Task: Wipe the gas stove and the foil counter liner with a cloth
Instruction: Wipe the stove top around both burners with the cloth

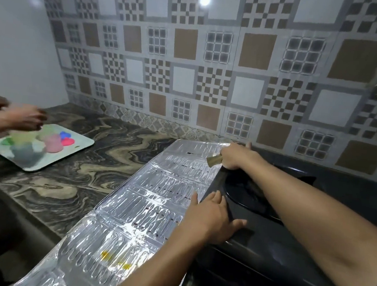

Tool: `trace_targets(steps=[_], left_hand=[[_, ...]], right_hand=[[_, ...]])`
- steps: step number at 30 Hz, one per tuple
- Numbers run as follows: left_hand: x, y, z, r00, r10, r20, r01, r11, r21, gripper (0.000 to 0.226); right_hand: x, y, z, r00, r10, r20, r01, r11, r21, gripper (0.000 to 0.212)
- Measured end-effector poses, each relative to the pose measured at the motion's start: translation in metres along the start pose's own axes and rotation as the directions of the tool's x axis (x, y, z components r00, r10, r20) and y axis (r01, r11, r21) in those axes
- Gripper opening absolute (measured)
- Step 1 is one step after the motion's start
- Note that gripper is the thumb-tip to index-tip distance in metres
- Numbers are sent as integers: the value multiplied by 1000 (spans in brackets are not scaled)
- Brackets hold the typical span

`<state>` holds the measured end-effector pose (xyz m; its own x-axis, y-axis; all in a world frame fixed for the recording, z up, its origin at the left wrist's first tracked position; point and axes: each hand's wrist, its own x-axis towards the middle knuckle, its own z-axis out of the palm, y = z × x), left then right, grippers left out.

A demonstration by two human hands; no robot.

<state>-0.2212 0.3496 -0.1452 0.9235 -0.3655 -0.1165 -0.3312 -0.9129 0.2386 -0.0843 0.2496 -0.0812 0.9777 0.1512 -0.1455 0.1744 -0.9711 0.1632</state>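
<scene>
While the foil point(155, 199) beside the stove point(264, 252) carries dark specks in rows, white crumbs and a yellow smear near its front end, you have most of the wiping left, as far as I can judge. The stove's glossy black top shows no obvious dirt, but it is too dark to say whether it has been wiped.

Your left hand point(210, 215) lies flat on the stove's left edge, fingers point(218, 196) straight and spread, thumb out onto the black top; it holds nothing. Your right hand point(236, 156) is at the stove's back-left corner, fingers curled round a small brown-gold thing point(214, 160) that sticks out over the foil. I cannot tell whether that is the cloth folded up or something else.

Far left of the stove on the worktop point(84, 179), another person's hands point(21, 116) hover over a tray point(77, 149) of coloured cups, blurred
</scene>
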Motion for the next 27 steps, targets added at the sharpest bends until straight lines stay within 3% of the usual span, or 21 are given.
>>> trace_targets(steps=[5,8,11,15,18,23,27], left_hand=[[2,2,0,999,17,-39,-16,1000,27,86],[2,0,0,998,25,-59,-24,1000,12,86],[-1,1,1,999,10,-46,-9,1000,28,88],[-1,1,-1,999,8,-40,-7,1000,14,89],[-2,2,0,999,-1,-32,0,1000,-8,87],[-2,3,2,998,-9,-55,7,1000,-29,85],[2,-1,4,997,4,-75,-8,999,-50,84]], right_hand=[[-32,-26,-13,984,-180,12,180,982,-58,24],[-40,-42,-17,966,-240,94,247,966,-78,16],[-37,-33,-34,953,-264,150,250,962,111,24],[-8,6,-57,984,-96,-148,142,930,340,29],[-6,12,-50,955,16,-298,82,946,314,33],[-25,-21,-18,998,-37,-46,40,996,81,28],[-37,-60,-7,996,-86,-27,85,996,-22,27]])
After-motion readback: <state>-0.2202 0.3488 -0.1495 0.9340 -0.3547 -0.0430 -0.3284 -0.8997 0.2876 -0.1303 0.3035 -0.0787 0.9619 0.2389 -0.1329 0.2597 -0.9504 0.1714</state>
